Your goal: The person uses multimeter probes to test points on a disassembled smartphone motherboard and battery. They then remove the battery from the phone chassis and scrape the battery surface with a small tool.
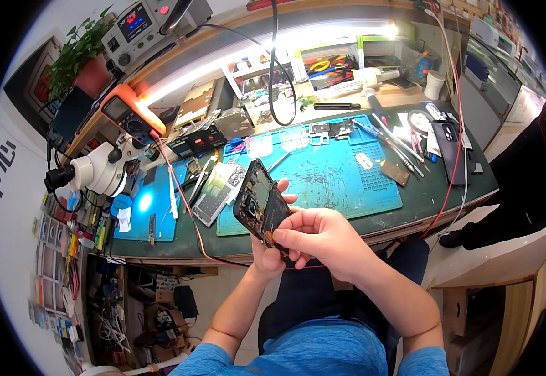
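An opened dark phone (254,197), its inner parts exposed, is held tilted upright above the front of the blue mat (323,210). My left hand (267,257) grips it from below and behind, with fingertips showing past its right side. My right hand (323,244) has thumb and index finger closed on the phone's lower part, near a small copper-coloured piece; what exactly they pinch is partly hidden. Just left of the phone lies a light-grey disassembled device part (213,200) with a greenish piece on it.
A microscope (94,169), orange multimeter (126,116) and second mat (160,222) are at the left. Clear trays (260,145), pens (404,147) and a dark phone (448,150) lie along the back and right. Cables hang over the bench (235,247). A person's dark-clothed leg (504,194) is at the right.
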A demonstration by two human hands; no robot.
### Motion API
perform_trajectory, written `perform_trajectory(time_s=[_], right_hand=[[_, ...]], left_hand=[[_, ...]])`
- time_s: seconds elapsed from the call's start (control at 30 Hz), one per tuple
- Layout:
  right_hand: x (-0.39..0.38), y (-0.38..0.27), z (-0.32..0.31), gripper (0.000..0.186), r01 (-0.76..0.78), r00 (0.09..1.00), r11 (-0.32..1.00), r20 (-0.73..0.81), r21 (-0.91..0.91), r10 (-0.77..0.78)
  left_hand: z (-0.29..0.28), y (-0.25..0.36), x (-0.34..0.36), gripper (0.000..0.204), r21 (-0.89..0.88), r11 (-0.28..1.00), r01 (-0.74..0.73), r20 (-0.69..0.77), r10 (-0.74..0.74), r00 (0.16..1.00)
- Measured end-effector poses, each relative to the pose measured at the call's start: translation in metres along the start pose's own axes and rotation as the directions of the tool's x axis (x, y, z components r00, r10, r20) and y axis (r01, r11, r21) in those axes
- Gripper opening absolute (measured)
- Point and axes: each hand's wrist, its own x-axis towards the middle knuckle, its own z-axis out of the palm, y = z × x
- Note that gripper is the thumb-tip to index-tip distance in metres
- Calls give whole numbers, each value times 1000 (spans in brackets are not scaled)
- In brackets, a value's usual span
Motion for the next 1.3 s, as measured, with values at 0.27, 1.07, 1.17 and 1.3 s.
perform_trajectory(time_s=[0.27,1.07,1.17,1.3], right_hand=[[4,20,15,11,329,904,886,-164,-326,-396],[0,20,13,39,483,747,681,-146,-550,-649],[3,24,16,37,542,707,635,-109,-550,-699],[5,27,17,37,564,655,513,-28,-647,-756]], left_hand=[[0,-2,-1,97,-57,998,24,18,-23,1000],[1,-10,0,77,0,998,-59,145,58,988],[-6,-17,2,73,32,994,-102,151,96,984],[-1,-15,3,69,-4,993,-114,142,113,983]])
